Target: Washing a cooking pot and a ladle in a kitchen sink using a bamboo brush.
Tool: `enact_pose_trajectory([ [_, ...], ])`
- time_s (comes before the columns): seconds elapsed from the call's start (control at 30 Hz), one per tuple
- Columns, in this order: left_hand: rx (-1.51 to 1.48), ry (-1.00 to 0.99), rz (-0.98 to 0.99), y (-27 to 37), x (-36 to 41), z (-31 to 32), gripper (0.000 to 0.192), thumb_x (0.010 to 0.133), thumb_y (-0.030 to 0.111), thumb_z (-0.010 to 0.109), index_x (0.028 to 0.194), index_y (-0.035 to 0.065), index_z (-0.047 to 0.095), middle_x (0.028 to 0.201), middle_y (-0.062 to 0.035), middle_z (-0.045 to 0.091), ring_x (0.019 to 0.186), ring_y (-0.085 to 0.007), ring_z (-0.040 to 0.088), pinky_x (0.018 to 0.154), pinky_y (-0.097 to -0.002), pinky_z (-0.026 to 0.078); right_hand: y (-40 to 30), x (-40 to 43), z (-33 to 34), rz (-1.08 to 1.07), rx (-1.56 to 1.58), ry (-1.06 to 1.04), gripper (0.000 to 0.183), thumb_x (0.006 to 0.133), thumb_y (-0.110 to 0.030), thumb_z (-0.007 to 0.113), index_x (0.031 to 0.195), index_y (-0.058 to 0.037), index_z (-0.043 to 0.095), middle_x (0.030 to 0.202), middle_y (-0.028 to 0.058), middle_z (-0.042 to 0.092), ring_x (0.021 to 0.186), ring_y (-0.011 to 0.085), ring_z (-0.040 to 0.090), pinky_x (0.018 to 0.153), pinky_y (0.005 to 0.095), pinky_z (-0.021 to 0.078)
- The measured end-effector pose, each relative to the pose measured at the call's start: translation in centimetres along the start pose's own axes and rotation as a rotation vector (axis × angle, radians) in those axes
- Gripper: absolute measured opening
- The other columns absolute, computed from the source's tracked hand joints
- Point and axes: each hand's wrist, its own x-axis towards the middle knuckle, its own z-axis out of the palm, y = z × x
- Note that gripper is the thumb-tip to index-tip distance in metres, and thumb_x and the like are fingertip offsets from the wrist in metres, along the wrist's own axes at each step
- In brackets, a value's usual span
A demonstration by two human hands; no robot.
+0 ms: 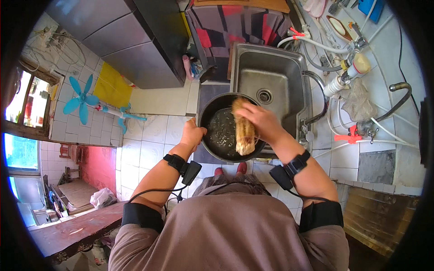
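Observation:
A round dark pan (220, 117) is tilted at the near left corner of a stainless steel sink (247, 61). My left hand (192, 134) grips the pan at its left side, thumb by the rim. In my right hand (259, 120) is a bundled straw scrubbing brush (244, 137), held lengthwise inside the pan against its right part. The brush's pale cut end points towards me. Small light bits or wet glints are scattered over the pan's bottom, and whether they are food or water I cannot tell.
Right of the sink stand a curved metal faucet (320, 98) and a second spout (403, 98) among white hoses. A mesh cloth (359, 101) hangs there. Behind the sink is a patterned cloth cover (244, 23). A blue fan (82, 98) and a grey cabinet (135, 37) are at the left.

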Motion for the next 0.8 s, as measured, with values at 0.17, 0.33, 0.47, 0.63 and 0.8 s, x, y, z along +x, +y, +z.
enact_pose_trajectory([
  [0.17, 0.027, 0.063, 0.086, 2.0, 1.6, 0.6, 0.023, 0.057, -0.003, 0.053, 0.080, -0.0028, 0.049, 0.053, -0.0073, 0.046, 0.032, -0.0138, 0.036, 0.029, -0.0274, 0.028, 0.4, -4.8, -0.1, 0.420, 0.357, -0.061, 0.034, 0.064, -0.021, 0.069, 0.094, -0.0163, 0.054, 0.088, 0.0077, 0.061, 0.080, 0.0262, 0.059, 0.068, 0.0321, 0.0471],
  [0.33, 0.332, 0.106, 0.222, 5.2, 3.8, 1.8, 0.023, 0.057, -0.003, 0.054, 0.079, -0.0053, 0.053, 0.056, -0.0104, 0.051, 0.039, -0.0187, 0.046, 0.033, -0.0301, 0.034, 1.4, -7.8, 0.6, 0.618, 0.766, 0.102, 0.041, 0.066, -0.016, 0.070, 0.101, -0.0018, 0.053, 0.088, 0.0048, 0.058, 0.081, 0.0134, 0.055, 0.075, 0.0271, 0.0436],
  [0.47, 0.420, 0.165, 0.373, 6.9, 6.9, 2.8, 0.025, 0.056, -0.003, 0.056, 0.080, -0.0054, 0.055, 0.062, -0.0127, 0.054, 0.052, -0.0229, 0.053, 0.044, -0.0333, 0.042, 3.4, -10.6, 0.6, 0.765, 0.901, 0.486, 0.039, 0.068, -0.012, 0.066, 0.103, -0.0019, 0.052, 0.093, 0.0043, 0.055, 0.083, 0.0136, 0.052, 0.077, 0.0271, 0.0425],
  [0.63, 0.681, 0.181, 0.380, 10.1, 9.0, 5.7, 0.023, 0.062, 0.006, 0.052, 0.083, -0.0020, 0.056, 0.080, -0.0235, 0.059, 0.082, -0.0378, 0.057, 0.071, -0.0422, 0.043, 5.0, -15.4, 0.8, 0.825, 0.988, 0.710, 0.039, 0.070, -0.012, 0.064, 0.104, 0.0006, 0.050, 0.101, 0.0075, 0.053, 0.090, 0.0140, 0.050, 0.080, 0.0268, 0.0406],
  [0.8, 0.970, 0.200, 0.443, 13.7, 8.6, 10.6, 0.023, 0.065, 0.009, 0.051, 0.086, 0.0016, 0.055, 0.086, -0.0215, 0.059, 0.086, -0.0352, 0.057, 0.074, -0.0431, 0.043, 5.9, -17.9, 0.7, 0.693, 0.681, 0.686, 0.048, 0.066, -0.014, 0.070, 0.107, -0.0025, 0.049, 0.126, 0.0147, 0.034, 0.104, 0.0205, 0.045, 0.088, 0.0321, 0.0376],
])
